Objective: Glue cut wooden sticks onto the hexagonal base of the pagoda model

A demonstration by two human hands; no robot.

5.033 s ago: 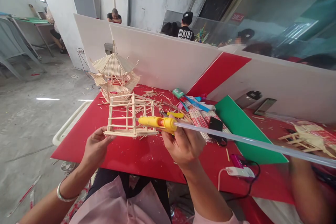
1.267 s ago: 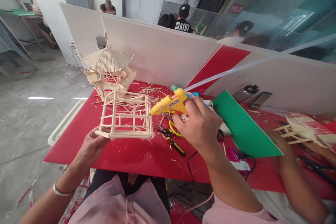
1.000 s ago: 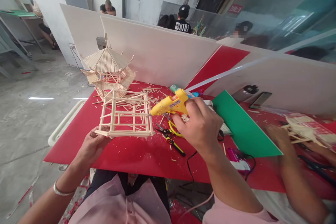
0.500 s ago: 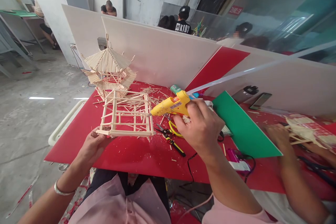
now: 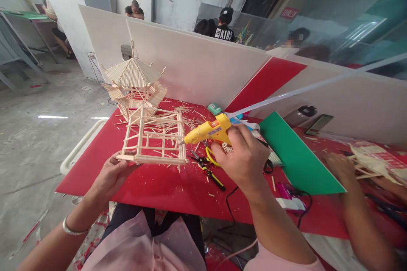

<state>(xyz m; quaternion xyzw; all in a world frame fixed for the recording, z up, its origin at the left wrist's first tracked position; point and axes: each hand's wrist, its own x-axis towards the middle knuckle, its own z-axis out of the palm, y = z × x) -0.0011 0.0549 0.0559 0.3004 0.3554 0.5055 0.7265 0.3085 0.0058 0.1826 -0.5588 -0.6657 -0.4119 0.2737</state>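
Note:
My left hand is closed on the lower left corner of a box-shaped frame of thin wooden sticks, held up over the red tabletop. In my right hand is a yellow hot glue gun, a long clear glue stick running out of its back. The gun's nozzle points left, at the frame's right-hand uprights; whether it touches them I cannot tell. Behind the frame stands a stick-built pavilion model with a pointed roof. Loose sticks lie scattered between the two.
Yellow-and-black pliers and yellow-handled scissors lie below the glue gun. A green board leans at the right. Past it, a co-worker's hand rests by another stick piece. White panels border the back.
The glue gun's nozzle has dipped slightly along the frame's right side. My left hand still holds the frame in nearly the same place. The whole view has shifted a little.

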